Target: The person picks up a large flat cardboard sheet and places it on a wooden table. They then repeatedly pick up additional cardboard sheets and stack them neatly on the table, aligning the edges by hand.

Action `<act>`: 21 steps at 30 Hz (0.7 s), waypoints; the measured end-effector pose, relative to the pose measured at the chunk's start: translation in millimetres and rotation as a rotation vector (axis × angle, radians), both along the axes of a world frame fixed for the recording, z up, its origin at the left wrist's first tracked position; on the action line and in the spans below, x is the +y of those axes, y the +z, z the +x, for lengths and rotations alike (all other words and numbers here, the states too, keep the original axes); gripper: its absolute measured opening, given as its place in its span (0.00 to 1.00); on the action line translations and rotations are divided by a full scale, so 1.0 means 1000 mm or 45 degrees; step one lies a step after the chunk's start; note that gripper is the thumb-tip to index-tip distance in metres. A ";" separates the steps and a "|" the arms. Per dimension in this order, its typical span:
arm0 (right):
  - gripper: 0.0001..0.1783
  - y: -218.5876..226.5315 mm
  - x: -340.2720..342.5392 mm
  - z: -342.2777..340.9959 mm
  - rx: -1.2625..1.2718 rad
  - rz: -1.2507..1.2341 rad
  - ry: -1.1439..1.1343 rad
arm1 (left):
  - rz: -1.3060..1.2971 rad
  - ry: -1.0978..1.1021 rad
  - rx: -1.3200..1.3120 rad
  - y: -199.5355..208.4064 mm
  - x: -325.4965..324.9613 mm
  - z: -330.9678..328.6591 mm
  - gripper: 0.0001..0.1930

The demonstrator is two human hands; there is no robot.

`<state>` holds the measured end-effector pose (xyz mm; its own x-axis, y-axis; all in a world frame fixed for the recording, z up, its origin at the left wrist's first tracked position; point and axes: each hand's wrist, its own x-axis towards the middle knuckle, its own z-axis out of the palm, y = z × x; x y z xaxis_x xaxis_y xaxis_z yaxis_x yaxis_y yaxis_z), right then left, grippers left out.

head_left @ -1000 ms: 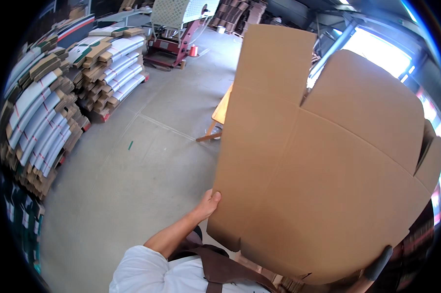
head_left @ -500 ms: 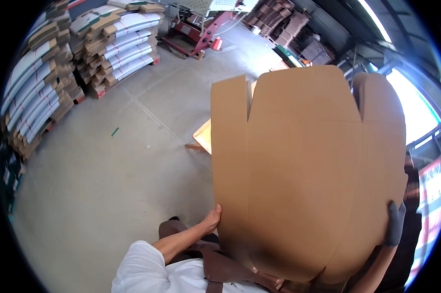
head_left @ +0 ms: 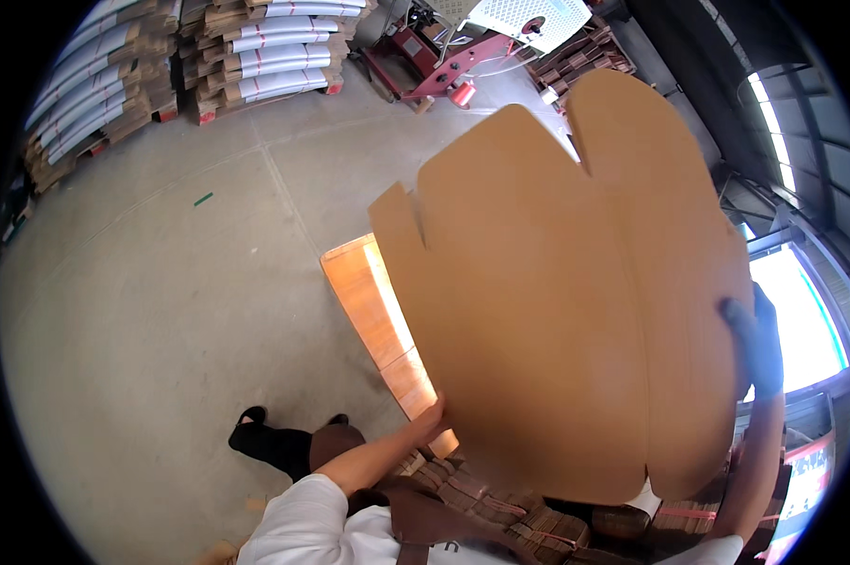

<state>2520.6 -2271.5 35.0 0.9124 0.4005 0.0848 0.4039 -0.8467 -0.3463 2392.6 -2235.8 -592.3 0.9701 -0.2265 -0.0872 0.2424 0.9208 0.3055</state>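
Observation:
A large brown flat cardboard box blank (head_left: 538, 282), with slots cut between its flaps, is held up in front of me and tilted, its far flaps raised. My bare left hand (head_left: 434, 419) is closed on its near left edge, the fingers partly hidden by the sheet. On the right edge, my right hand (head_left: 756, 341) in a dark grey glove grips the board, thumb over the face towards me. Behind the blank's left edge shows a wooden bench top (head_left: 373, 301), lit by bright light. Most of the bench is hidden.
Tied bundles of folded cardboard (head_left: 529, 518) lie below the blank, close to my body. Pallet stacks of strapped cardboard (head_left: 284, 61) stand at the far left. A red machine (head_left: 434, 61) with a spool of thread (head_left: 463, 92) is at the back. A bright opening (head_left: 797, 315) is at right.
The blank has tilted and swung counterclockwise, with my right hand rising along with its edge. My view has turned; more of the wooden bench and the tied bundles now show.

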 end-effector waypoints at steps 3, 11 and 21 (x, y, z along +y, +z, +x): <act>0.38 -0.039 -0.002 0.025 -0.104 -0.074 0.054 | 0.966 -0.320 0.113 0.007 -0.004 0.001 0.32; 0.41 -0.029 -0.011 0.030 -0.099 0.011 0.058 | 1.539 0.917 0.467 0.065 0.230 0.055 0.33; 0.56 -0.065 -0.013 0.042 -0.418 -0.324 -0.101 | 1.109 0.494 -0.053 0.039 0.357 0.196 0.43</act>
